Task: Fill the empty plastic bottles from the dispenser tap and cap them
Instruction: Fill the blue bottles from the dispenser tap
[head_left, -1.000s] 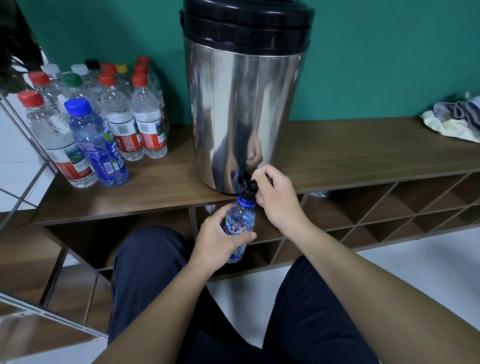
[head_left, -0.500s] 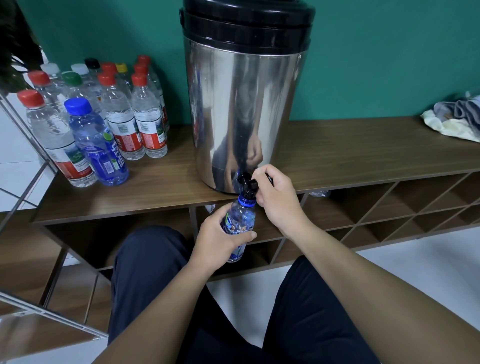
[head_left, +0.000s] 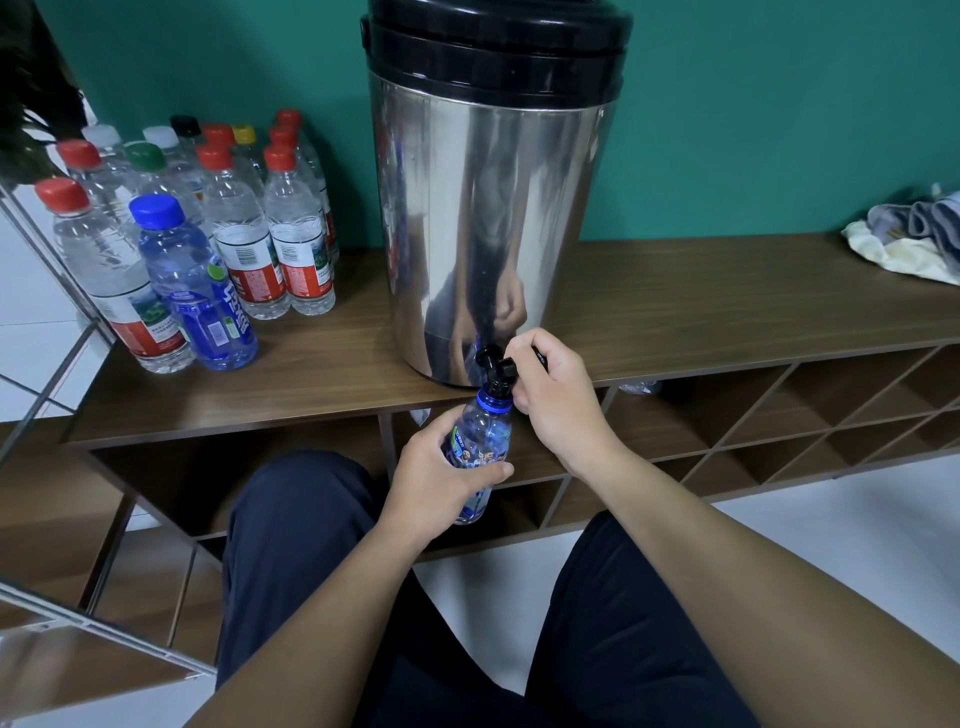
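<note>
A steel dispenser (head_left: 488, 208) with a black lid stands on the wooden shelf (head_left: 701, 312). Its black tap (head_left: 493, 366) juts out over the shelf's front edge. My left hand (head_left: 441, 480) grips a small uncapped blue-tinted bottle (head_left: 480, 441), its blue-ringed neck right under the tap spout. My right hand (head_left: 553, 395) is curled round the tap's black lever. No cap for this bottle shows. Water flow cannot be made out.
Several capped bottles (head_left: 234, 234) with red, white, green, yellow and black caps stand at the shelf's left, a blue-capped bottle (head_left: 200, 291) in front. A bundle of cloths (head_left: 914, 239) lies at the far right. Open cubbies run below the shelf. My knees are beneath.
</note>
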